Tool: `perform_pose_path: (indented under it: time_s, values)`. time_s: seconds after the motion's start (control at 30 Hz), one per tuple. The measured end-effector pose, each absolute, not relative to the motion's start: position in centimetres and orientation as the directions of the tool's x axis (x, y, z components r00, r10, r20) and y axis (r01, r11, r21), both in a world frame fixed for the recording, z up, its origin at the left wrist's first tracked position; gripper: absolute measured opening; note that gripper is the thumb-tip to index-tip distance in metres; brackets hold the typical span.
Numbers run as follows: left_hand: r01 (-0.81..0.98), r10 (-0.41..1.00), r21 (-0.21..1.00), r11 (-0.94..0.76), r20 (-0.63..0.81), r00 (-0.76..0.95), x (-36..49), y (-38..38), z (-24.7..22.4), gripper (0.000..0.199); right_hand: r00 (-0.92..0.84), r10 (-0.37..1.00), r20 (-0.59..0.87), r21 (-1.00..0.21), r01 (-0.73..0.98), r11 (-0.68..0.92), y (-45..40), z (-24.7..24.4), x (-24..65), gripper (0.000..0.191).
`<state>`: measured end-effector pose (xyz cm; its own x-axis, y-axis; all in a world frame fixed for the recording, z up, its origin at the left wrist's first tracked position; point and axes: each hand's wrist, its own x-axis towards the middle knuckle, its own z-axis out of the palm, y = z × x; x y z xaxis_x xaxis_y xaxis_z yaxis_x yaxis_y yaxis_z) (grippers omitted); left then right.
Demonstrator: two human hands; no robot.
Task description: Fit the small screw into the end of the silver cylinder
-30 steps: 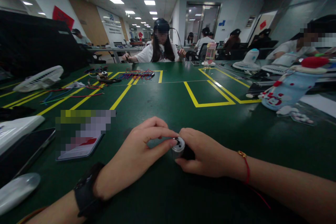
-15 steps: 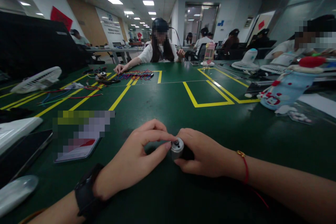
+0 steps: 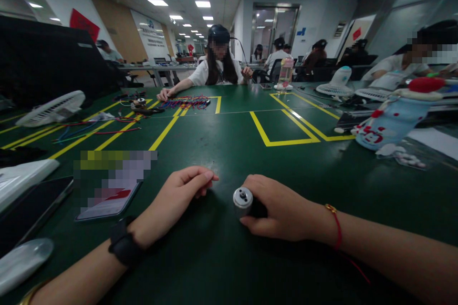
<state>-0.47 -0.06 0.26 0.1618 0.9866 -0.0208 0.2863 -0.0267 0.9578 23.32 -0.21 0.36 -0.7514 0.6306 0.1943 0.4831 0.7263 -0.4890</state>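
My right hand [image 3: 277,207] is wrapped round a silver and black cylinder [image 3: 243,201], its round metal end tilted up toward the camera, with a small shaft and two dark holes on it. To the left of the cylinder, apart from it, my left hand [image 3: 189,185] is held over the green table [image 3: 207,267] with its thumb and fingers pressed together. Whether anything small is between those fingertips cannot be made out.
A phone [image 3: 110,202] and a white mouse [image 3: 25,264] lie at the left. Loose wires [image 3: 96,128] and a white fan [image 3: 53,108] are beyond. A blue bottle [image 3: 391,121] stands at the right. Across the table, a person's hand [image 3: 166,94] touches a wire bundle [image 3: 189,102].
My left hand has moved off the end of the cylinder, to the left, and its fingers have drawn together. My right hand keeps its hold on the cylinder, nearly in place.
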Motion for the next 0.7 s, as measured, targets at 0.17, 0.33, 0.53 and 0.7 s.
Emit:
perform_pose_path:
  time_s: [0.17, 0.33, 0.53, 0.7]
  values:
    - [-0.043, 0.991, 0.996, 0.081, -0.076, 0.11, -0.58, 0.36, -0.09, 0.024, -0.753, 0.631, 0.189, -0.499, 0.48, 0.722, -0.22, 0.42, 23.3, 0.023]
    - [-0.08, 0.988, 0.991, 0.106, -0.095, 0.124, -0.64, 0.35, -0.11, 0.023, -0.753, 0.632, 0.183, -0.499, 0.482, 0.72, -0.21, 0.43, 23.26, 0.023]
    - [-0.095, 0.991, 0.99, 0.104, -0.095, 0.096, -0.53, 0.43, -0.09, 0.021, -0.75, 0.637, 0.178, -0.505, 0.486, 0.714, -0.19, 0.35, 23.26, 0.023]
    - [0.021, 0.994, 0.998, 0.066, -0.067, 0.088, -0.42, 0.34, -0.19, 0.021, -0.749, 0.635, 0.187, -0.508, 0.48, 0.715, -0.2, 0.32, 23.24, 0.024]
